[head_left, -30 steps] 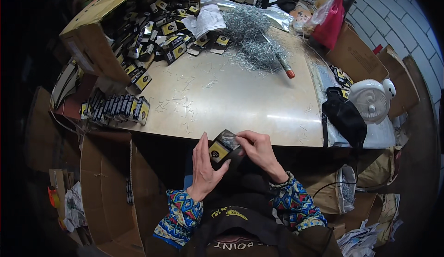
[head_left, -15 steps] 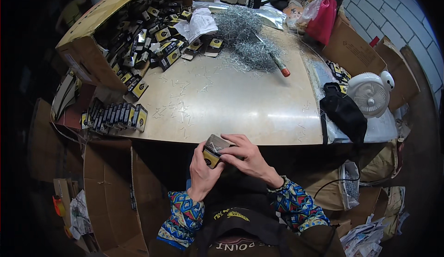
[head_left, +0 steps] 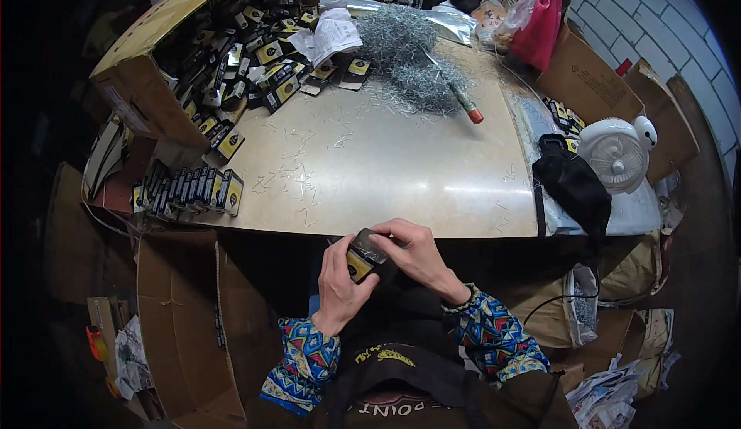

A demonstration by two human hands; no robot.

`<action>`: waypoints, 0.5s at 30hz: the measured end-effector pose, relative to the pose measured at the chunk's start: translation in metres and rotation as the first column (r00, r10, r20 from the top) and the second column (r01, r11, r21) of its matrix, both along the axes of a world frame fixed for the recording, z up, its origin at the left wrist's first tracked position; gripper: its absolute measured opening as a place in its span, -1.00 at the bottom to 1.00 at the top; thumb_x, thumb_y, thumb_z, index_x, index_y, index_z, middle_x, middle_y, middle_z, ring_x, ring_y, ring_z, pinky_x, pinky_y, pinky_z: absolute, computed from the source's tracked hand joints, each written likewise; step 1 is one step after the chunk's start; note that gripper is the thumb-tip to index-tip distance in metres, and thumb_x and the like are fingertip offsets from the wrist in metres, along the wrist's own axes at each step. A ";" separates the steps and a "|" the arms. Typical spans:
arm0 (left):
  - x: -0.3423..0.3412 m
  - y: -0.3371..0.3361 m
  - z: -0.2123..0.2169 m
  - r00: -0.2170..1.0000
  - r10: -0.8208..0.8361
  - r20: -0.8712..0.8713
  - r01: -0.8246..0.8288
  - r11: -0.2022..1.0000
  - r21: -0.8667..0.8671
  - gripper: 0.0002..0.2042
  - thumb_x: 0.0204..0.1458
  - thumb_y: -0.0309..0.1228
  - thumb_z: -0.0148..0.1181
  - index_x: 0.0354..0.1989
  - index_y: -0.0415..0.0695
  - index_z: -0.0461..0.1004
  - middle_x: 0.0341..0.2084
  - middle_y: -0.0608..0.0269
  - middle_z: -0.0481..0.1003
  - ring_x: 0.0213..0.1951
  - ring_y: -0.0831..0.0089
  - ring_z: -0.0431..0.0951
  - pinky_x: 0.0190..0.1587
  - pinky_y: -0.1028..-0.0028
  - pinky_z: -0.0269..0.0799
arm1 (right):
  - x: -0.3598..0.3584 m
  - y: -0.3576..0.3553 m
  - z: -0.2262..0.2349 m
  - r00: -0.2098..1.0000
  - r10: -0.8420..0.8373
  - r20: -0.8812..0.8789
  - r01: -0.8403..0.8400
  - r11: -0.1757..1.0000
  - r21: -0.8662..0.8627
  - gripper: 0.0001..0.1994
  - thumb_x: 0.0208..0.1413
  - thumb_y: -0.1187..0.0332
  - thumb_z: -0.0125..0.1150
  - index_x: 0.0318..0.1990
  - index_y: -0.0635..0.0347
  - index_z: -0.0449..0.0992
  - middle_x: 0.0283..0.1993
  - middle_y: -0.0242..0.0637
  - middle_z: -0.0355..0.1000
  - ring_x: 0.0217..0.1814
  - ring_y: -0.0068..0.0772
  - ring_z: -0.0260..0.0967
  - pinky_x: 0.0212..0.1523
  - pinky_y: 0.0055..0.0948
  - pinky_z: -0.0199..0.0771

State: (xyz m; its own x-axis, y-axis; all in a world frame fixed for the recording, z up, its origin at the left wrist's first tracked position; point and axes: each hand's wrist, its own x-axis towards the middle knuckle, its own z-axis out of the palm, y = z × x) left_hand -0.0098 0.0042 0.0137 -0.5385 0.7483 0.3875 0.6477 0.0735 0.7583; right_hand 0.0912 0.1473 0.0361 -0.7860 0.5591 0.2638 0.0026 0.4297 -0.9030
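A small black-and-yellow cardboard box (head_left: 359, 267) is held in front of my body, just off the table's near edge. My left hand (head_left: 340, 294) wraps round it, with fingers along one side and the thumb near its lower end. My right hand (head_left: 417, 253) grips its upper end, the thumb pressing at a grey flap. A few shiny thin metal pieces seem to show at that end, though fingers cover part of it. Past my hands, bent wire pieces (head_left: 302, 180) lie scattered on the table (head_left: 417, 174), and a tangled heap of them (head_left: 401, 50) sits farther back.
A large carton (head_left: 127, 89) on its side spills many similar boxes at the left. A row of boxes (head_left: 189, 189) stands near the left front edge. A red-ended stick (head_left: 472, 112) pokes from the wire heap. On the right are a black pouch (head_left: 575, 186) and white fan (head_left: 617, 159).
The box has shifted slightly right and tilted between my hands. My right thumb and fingers have moved up to its upper end, with the flap now lower over it.
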 end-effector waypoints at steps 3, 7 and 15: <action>0.002 0.000 0.003 0.995 0.028 -0.097 -0.029 1.000 -0.006 -0.30 -0.30 -0.51 0.39 0.13 -0.26 0.25 -0.12 -0.10 0.42 -0.09 -0.03 0.47 -0.05 0.21 0.43 | -0.003 -0.005 0.007 0.996 -0.081 -0.029 0.080 0.997 -0.012 -0.85 0.10 0.48 0.29 -0.19 0.33 0.60 -0.24 -0.20 0.53 -0.26 -0.50 0.49 -0.27 -0.54 0.50; 0.003 0.002 0.003 0.996 0.072 0.047 -0.068 0.994 -0.080 -0.32 -0.28 -0.49 0.38 0.12 -0.26 0.25 -0.14 -0.08 0.42 -0.11 -0.04 0.47 -0.07 0.20 0.44 | -0.002 -0.008 0.007 0.986 -0.144 -0.081 0.146 0.989 0.028 -0.84 0.12 0.47 0.26 -0.16 0.31 0.60 -0.16 -0.13 0.54 -0.16 -0.41 0.49 -0.19 -0.50 0.50; 0.001 0.005 0.006 0.989 0.116 0.088 -0.114 0.993 -0.022 -0.33 -0.22 -0.45 0.42 0.13 -0.25 0.23 -0.16 -0.07 0.42 -0.15 -0.09 0.51 -0.15 0.19 0.48 | 0.009 -0.007 0.009 0.993 -0.026 -0.115 0.054 0.967 0.250 -0.78 0.14 0.44 0.23 -0.07 0.28 0.59 0.13 0.04 0.43 0.01 -0.17 0.47 0.01 -0.39 0.47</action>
State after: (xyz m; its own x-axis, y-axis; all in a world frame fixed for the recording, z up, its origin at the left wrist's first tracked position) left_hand -0.0086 0.0091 0.0200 -0.6531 0.6855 0.3219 0.5644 0.1571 0.8104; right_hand 0.1000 0.1400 0.0446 -0.7227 0.4937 0.4836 -0.0689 0.6448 -0.7612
